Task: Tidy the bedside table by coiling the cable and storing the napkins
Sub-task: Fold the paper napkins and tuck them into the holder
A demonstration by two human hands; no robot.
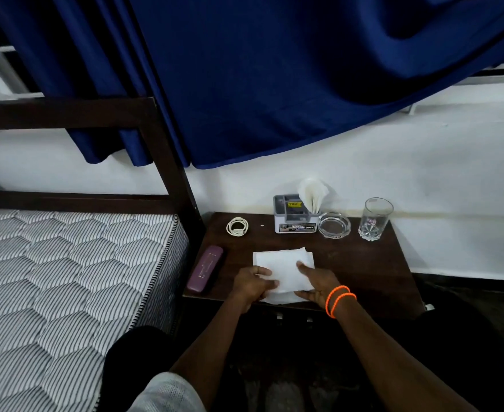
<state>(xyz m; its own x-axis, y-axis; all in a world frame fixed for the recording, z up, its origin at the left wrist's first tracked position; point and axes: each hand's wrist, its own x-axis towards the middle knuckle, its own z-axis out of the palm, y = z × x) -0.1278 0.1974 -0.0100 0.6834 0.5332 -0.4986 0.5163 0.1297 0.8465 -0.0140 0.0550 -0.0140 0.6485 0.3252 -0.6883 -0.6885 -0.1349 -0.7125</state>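
One head-worn wide view looks forward and down; bedside table (363, 269) close below.

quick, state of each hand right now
left hand: grips the napkin stack
right hand: grips the same napkin stack

white napkins (283, 267), purple case (205, 272), blue curtain (274, 78), orange bracelets (338, 300)

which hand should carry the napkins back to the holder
Right, probably. Both hands grip the napkins at the front edge of the table, but the right hand is nearer the right end of the holder, where standing napkins already sit; the left hand would have to reach across.
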